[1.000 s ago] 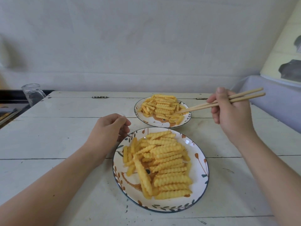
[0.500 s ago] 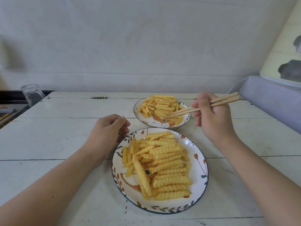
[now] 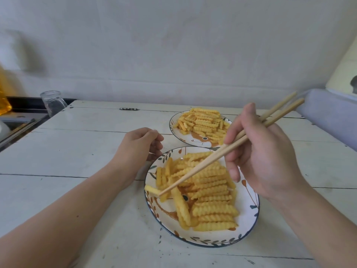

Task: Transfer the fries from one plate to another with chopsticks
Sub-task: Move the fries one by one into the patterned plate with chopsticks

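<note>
A near plate (image 3: 245, 227) with a leaf pattern holds a heap of crinkle-cut fries (image 3: 210, 192). A far plate (image 3: 174, 130) behind it carries a smaller pile of fries (image 3: 202, 123). My right hand (image 3: 264, 157) grips a pair of wooden chopsticks (image 3: 202, 166) that slant down to the left over the near plate. Their tips touch a single fry (image 3: 151, 189) at the plate's left rim. My left hand (image 3: 139, 147) rests loosely curled on the table at the near plate's upper left edge, holding nothing.
The white plank table (image 3: 87, 151) has a metal hinge (image 3: 128, 109) near its back edge. An upturned glass (image 3: 53, 103) stands at the back left corner beside a dark counter. A lilac cushioned edge (image 3: 332, 117) lies at the right. A white wall stands behind.
My right hand has swung the chopsticks from over the far plate down and left onto the near plate's left rim. The left hand has stayed put.
</note>
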`<state>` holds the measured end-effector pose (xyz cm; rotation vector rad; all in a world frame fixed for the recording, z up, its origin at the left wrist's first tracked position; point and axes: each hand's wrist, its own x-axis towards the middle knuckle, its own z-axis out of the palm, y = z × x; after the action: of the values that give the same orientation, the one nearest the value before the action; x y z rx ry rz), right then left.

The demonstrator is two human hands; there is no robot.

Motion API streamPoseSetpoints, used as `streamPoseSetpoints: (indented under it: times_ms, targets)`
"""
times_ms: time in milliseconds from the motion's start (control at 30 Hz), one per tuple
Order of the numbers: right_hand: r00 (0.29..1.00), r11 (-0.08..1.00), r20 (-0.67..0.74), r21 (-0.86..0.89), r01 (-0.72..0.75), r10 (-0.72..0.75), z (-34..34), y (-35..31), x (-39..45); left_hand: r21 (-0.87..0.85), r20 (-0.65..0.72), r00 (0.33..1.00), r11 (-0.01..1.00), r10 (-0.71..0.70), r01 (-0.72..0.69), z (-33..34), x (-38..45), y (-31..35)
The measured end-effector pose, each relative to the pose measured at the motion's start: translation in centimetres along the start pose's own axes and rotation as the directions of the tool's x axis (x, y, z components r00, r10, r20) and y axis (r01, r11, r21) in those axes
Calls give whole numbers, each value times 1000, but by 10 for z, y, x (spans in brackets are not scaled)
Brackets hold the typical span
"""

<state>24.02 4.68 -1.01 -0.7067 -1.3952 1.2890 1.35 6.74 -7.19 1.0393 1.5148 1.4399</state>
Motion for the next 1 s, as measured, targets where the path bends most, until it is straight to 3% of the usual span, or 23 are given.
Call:
streamPoseSetpoints:
  times_ms: [133, 233, 367, 467, 567, 833, 1000]
  targets:
    - [1000, 1000, -6, -24, -15, 14, -1, -5, -1, 5, 3, 1000, 1000, 1, -1, 1, -1, 1]
    - [989, 999, -139, -6, 40, -41, -13, -13, 6, 11, 6, 1000, 1000, 4, -4, 1, -1, 1]
    - [916, 986, -368, -7, 167, -158, -40, -12, 23, 46, 5, 1000, 999, 17, -17, 1, -2, -1]
    - [837, 955, -467, -209, 211, -287, -64, -3, 36, 99, 3, 999, 994, 39, -39, 3, -2, -2]
    - [842, 899, -410, -400, 179, -350, -79, 11, 44, 116, 3, 999, 992, 48, -48, 4, -2, -2]
    - [914, 849, -210, -485, 211, -347, -84, 35, 54, 115, -9, 999, 992, 48, -47, 5, -3, -2]
    - [934, 759, -43, -596, 262, -355, -70, 48, 58, 105, -9, 999, 994, 43, -42, 5, -2, -2]
